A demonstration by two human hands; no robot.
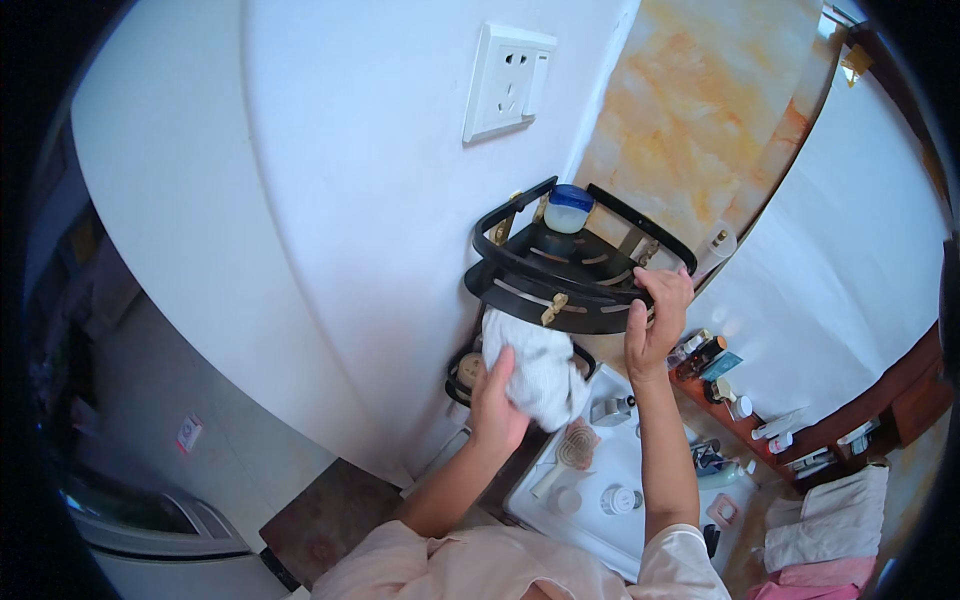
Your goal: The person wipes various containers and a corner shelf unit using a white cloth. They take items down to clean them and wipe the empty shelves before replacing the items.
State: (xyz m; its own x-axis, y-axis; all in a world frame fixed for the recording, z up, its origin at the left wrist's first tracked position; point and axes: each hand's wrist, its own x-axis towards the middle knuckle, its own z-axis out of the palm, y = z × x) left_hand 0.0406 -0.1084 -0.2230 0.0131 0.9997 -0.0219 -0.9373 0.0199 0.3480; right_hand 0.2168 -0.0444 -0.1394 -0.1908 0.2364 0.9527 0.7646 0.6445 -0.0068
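A black corner shelf (pixel 556 316) with gold-coloured fittings hangs where the white wall meets the marbled panel. My left hand (pixel 496 409) holds a bunched white cloth (pixel 536 367) just below the shelf's front edge. With thumb and fingers, my right hand (pixel 660 311) grips the right end of the shelf's rail. In the back corner of the shelf stands a small jar (pixel 568 210) with a blue lid. A lower black shelf (pixel 453 381) is partly hidden behind the cloth and my left hand; a round container (pixel 469 367) sits on it.
Below lies a white basin (pixel 540 517) with a hairbrush (pixel 577 450) and several jars. A brown ledge (pixel 694 390) under the mirror (pixel 817 247) carries bottles. Towels (pixel 825 517) hang at lower right. A socket (pixel 506 82) is set in the wall above.
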